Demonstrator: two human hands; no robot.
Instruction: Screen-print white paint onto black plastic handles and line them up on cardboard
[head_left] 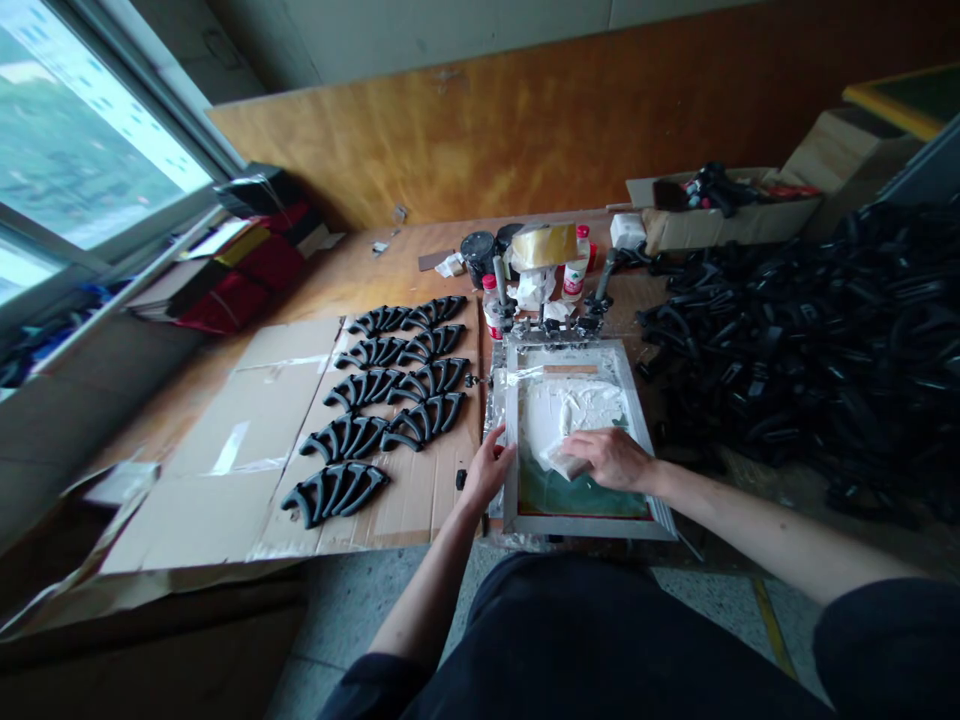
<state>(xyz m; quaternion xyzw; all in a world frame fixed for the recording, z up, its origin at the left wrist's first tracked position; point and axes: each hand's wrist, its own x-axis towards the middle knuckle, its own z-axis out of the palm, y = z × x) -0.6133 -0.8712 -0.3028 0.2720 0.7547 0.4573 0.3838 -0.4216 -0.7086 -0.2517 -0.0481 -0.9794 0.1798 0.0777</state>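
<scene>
A silkscreen printing frame (514, 500) with metal edges lies in front of me, its green mesh partly coated with thick white ink (600, 400). My right hand (613, 458) is closed around a pale, ink-smeared squeegee (564, 462), which touches the mesh at the lower edge of the ink. At the frame's left side, my left hand (486, 472) has its thumb and fingers curled at the metal edge; part of that grip is hidden. The frame's back end meets a hinge clamp (551, 328) with upright posts.
Left of the frame, black ribbed plastic parts (337, 492) lie in rows on flat cardboard (255, 510). A large heap of black parts (780, 360) fills the right side. Bottles (575, 270), a dark tub (478, 255) and an open carton (720, 228) stand behind.
</scene>
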